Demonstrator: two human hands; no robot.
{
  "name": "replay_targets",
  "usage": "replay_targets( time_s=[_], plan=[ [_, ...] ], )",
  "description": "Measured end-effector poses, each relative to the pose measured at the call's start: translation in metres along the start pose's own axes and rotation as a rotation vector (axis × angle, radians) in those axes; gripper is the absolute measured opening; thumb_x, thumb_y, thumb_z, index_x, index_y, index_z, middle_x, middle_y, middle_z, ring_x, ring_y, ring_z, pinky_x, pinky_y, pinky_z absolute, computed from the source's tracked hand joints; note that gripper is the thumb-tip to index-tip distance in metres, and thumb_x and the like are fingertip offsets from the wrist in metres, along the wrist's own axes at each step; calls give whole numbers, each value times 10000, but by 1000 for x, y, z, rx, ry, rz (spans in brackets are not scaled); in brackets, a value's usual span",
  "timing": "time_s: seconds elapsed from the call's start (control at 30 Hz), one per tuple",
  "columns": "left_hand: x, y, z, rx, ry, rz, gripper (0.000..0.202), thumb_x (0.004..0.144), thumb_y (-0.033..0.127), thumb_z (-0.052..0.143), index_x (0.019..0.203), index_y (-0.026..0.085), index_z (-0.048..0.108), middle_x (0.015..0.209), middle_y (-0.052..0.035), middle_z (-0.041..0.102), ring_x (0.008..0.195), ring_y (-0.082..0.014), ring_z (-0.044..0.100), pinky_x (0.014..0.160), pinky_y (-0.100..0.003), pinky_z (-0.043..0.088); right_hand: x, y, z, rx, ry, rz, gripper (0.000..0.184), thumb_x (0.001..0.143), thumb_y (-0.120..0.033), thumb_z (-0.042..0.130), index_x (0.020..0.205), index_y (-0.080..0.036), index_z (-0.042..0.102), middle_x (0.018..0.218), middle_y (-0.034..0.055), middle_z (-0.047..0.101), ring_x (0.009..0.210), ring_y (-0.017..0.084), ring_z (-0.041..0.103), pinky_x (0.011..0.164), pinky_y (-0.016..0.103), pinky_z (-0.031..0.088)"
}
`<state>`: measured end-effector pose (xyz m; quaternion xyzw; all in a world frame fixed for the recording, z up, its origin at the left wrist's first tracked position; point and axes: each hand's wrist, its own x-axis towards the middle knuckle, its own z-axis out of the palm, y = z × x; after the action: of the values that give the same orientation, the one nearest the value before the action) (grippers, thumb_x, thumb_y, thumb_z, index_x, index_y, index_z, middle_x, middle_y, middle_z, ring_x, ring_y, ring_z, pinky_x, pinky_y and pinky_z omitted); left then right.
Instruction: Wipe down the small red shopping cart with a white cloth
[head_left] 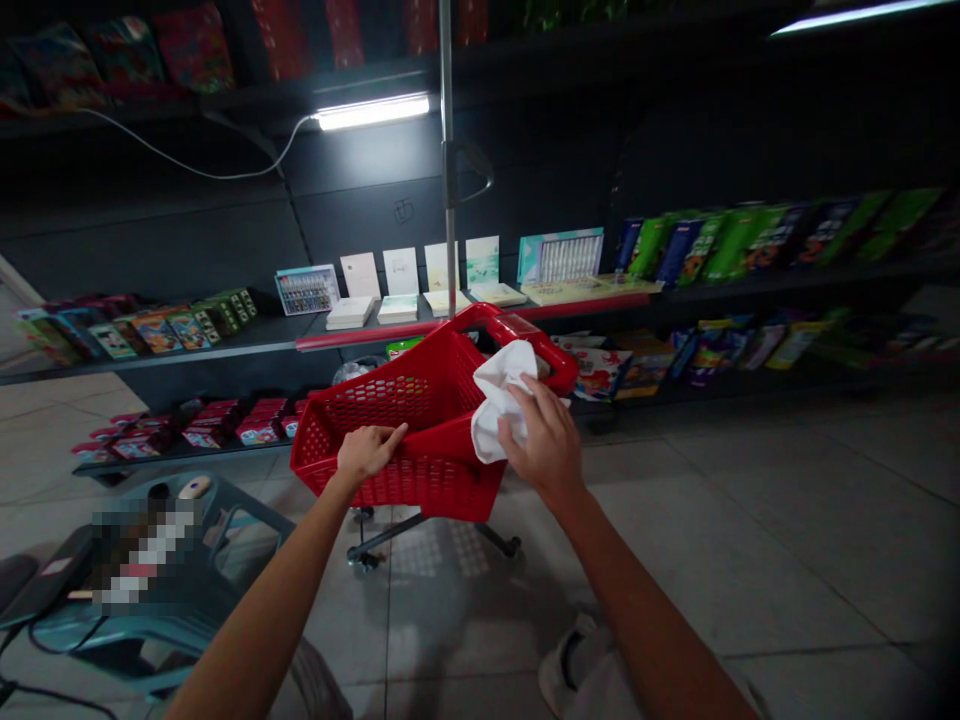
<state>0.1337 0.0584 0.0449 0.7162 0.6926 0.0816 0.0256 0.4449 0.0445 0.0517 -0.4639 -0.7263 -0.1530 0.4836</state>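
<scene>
A red mesh plastic shopping basket stands on a low wheeled metal frame, tilted, with its red handle raised at the far side. My left hand grips the near rim of the basket. My right hand holds a crumpled white cloth against the basket's far end. The cloth hides part of the basket's inside and the rim there.
Dark shelves hold boxed goods, cards and green packs behind the basket. A metal pole rises in front of them, beside a lit strip lamp. A teal plastic stool with cables stands at lower left, on tiled floor.
</scene>
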Motion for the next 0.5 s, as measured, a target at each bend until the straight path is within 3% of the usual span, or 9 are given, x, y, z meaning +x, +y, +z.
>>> replay_targets(
  time_s=[0.07, 0.23, 0.5],
  plan=[
    [0, 0, 1, 18, 18, 17, 782, 972, 736, 144, 987, 316, 803, 930, -69, 787, 957, -258, 721, 793, -298, 462, 0, -4, 0, -46, -29, -19, 575, 890, -345, 614, 1413, -115, 546, 1526, 176, 489, 1393, 333, 466, 1190, 490, 370],
    [-4, -3, 1, 50, 64, 59, 746, 997, 692, 157, 970, 311, 798, 890, -67, 782, 919, -250, 728, 747, -288, 442, 2, -2, -4, -67, -87, -23, 501, 901, -141, 487, 1394, -152, 572, 1489, 133, 548, 1373, 280, 489, 1188, 465, 357],
    [-7, -7, 1, 67, 90, 77, 714, 1012, 666, 185, 892, 307, 791, 841, -54, 775, 876, -239, 732, 705, -282, 412, 9, -2, -12, -58, -90, -7, 423, 903, -143, 525, 1308, -165, 643, 1363, 124, 657, 1221, 266, 591, 1101, 421, 357]
  ],
)
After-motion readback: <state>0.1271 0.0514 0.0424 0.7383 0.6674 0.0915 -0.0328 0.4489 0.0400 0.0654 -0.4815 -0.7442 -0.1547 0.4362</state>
